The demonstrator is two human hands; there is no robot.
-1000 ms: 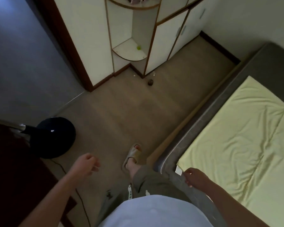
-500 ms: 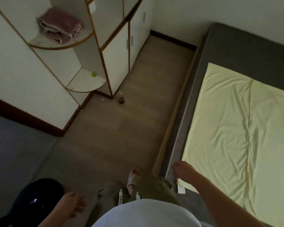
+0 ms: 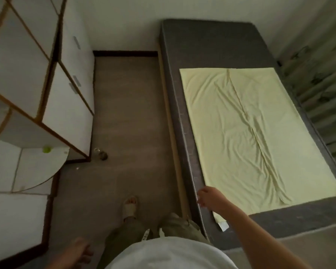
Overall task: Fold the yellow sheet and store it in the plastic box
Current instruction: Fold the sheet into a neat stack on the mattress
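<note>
Left grip: my left grip hangs low by my hip with the fingers loosely curled and holding nothing.
Right grip: my right grip is out over the bed's near edge, fingers apart and relaxed, with nothing in them. I can't tell whether it touches the bed.
Nearest corner: the sheet's corner with its white tag lies just behind and to the right of my right grip, by my forearm.
Yellow sheet: the yellow sheet lies flat on the bed, running ahead and to the right of my right grip. It is wrinkled, with a long crease down the middle.
Handling: I judge it light, thin and limp. It will sag and slide on itself, not hold a shape.
Where to hold: I would pinch the tagged corner with my right grip and bring my left grip across to a second corner. Holding the edge taut keeps the fold square.
Plastic box: not in view from either grip.
</note>
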